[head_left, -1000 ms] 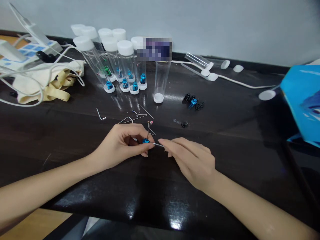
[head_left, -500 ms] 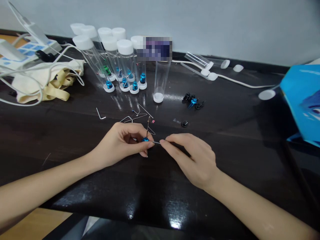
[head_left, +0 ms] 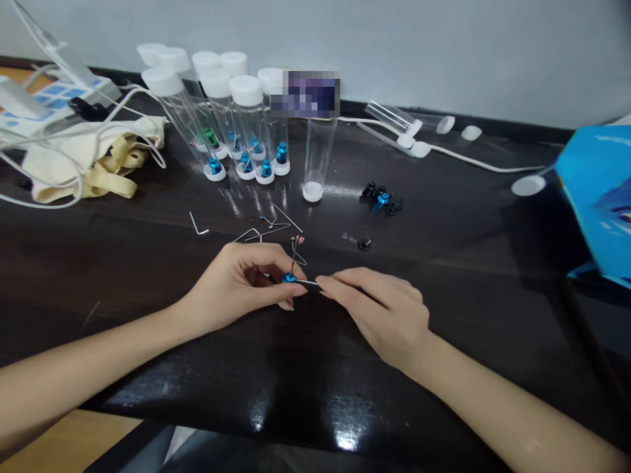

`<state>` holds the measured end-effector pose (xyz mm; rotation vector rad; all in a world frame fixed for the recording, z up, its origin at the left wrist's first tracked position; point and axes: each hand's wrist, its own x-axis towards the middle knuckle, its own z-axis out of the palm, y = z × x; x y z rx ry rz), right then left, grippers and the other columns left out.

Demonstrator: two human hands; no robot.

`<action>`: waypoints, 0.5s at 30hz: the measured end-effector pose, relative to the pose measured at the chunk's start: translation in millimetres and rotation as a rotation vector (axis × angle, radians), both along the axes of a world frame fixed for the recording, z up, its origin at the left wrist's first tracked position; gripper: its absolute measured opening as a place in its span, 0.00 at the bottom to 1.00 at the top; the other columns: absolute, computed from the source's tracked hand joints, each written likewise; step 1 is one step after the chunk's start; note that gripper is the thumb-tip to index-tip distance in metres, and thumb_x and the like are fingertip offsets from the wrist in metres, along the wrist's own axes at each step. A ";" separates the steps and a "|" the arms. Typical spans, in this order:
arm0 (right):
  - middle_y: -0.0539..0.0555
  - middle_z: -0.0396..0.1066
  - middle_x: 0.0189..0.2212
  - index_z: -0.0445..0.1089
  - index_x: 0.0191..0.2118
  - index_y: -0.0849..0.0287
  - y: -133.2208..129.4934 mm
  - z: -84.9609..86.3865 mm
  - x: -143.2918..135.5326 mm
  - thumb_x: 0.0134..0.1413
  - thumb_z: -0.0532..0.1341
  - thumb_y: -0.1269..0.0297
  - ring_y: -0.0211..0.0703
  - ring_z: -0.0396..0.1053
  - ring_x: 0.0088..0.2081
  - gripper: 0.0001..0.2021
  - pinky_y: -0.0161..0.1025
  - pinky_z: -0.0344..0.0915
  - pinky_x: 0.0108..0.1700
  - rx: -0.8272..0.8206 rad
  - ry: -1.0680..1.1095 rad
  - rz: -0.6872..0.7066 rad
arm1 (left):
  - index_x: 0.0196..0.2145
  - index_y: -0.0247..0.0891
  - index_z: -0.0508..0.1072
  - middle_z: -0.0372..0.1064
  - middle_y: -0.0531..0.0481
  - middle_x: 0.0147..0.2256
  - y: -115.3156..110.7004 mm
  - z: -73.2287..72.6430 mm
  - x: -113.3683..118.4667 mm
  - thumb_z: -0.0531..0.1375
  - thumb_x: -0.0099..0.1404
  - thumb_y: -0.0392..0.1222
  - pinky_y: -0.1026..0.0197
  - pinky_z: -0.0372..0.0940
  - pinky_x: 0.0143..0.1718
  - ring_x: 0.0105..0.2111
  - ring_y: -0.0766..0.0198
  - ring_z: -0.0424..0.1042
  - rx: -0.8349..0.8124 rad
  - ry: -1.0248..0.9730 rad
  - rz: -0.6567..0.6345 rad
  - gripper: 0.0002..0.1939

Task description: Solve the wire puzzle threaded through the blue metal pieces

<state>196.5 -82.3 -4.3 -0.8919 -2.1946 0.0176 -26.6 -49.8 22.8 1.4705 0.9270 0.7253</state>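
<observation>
Dk tbl [head_left: 468, 249], LH [head_left: 236, 284] curled, RH [head_left: 387, 312] pinching

At the centre of the frame, your left hand [head_left: 246, 279] pinches a blue part [head_left: 288, 278] with a thin stem [head_left: 294, 258] standing up from it. Your right hand [head_left: 389, 314], right of centre, holds a thin rod [head_left: 306, 282] that reaches the part. Bent wires [head_left: 275, 230] lie just above your left hand. Capped tubes [head_left: 246, 121] stand upper left of centre, cloth [head_left: 54, 161] lies at the left, and a blue box [head_left: 594, 190] fills the right edge.
</observation>
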 end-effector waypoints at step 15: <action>0.50 0.76 0.29 0.73 0.44 0.62 0.4 4.6 -5.4 0.65 0.54 0.76 0.33 0.74 0.27 0.11 0.29 0.73 0.31 -0.284 0.161 0.120 | 0.35 0.36 0.79 0.74 0.50 0.32 -0.9 0.8 -2.5 0.64 0.62 0.35 0.67 0.75 0.27 0.28 0.65 0.77 0.220 0.104 -0.051 0.04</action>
